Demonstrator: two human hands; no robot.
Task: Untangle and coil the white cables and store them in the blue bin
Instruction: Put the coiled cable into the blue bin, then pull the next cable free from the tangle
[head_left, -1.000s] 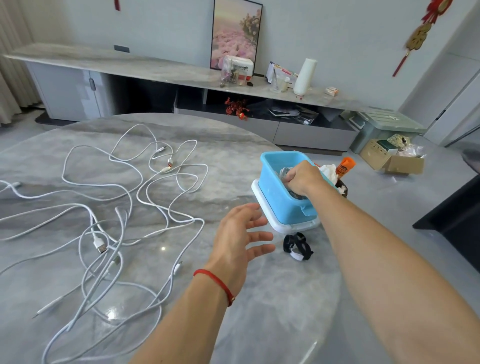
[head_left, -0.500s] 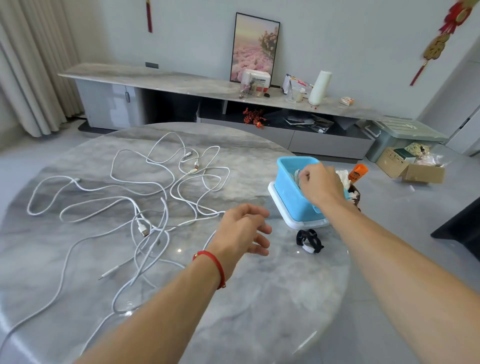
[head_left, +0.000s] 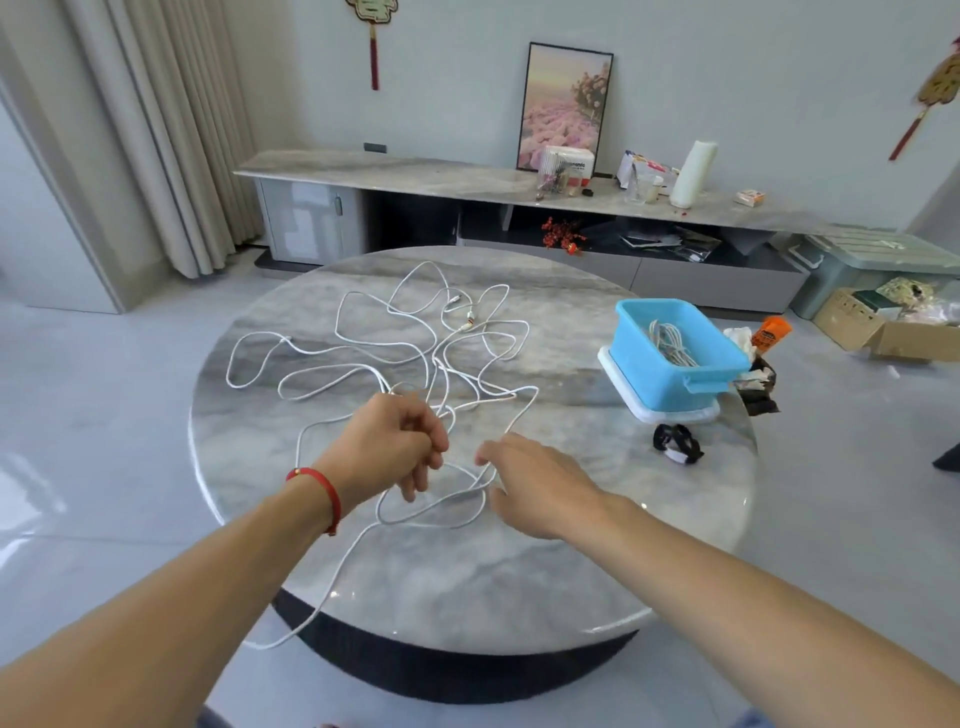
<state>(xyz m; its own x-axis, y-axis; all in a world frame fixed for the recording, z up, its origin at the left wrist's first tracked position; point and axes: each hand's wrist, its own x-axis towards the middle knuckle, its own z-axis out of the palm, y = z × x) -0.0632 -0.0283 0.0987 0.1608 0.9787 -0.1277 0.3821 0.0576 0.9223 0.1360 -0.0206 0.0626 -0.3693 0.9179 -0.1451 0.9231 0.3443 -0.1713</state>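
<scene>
The left hand (head_left: 387, 447) is curled up and pinches a strand of the white cables (head_left: 415, 358) near the middle of the pile. A red string sits on that wrist. The right hand (head_left: 535, 483) is just beside it, flat and loose, with its fingers reaching toward the left hand. It holds nothing, and its fingertips are very close to a loop of cable that lies on the round table (head_left: 519, 587). I cannot tell if they touch it.

From the hands, most of the tangle spreads away toward the far side of the table and out to the left. One long strand runs the other way, back toward the person, and hangs off the near edge of the table. So the cable in the left hand lies mostly near to far.

The blue bin (head_left: 675, 364) stands on a white lid well off to the right, near the table's edge. One coil of cable already lies inside it. The right hand is the nearer one to the bin.

My guess is that the next job is to pull one cable free, with the left hand holding on while the right hand takes the loop. Many loops cross over each other, so a hard pull could make a knot.
</scene>
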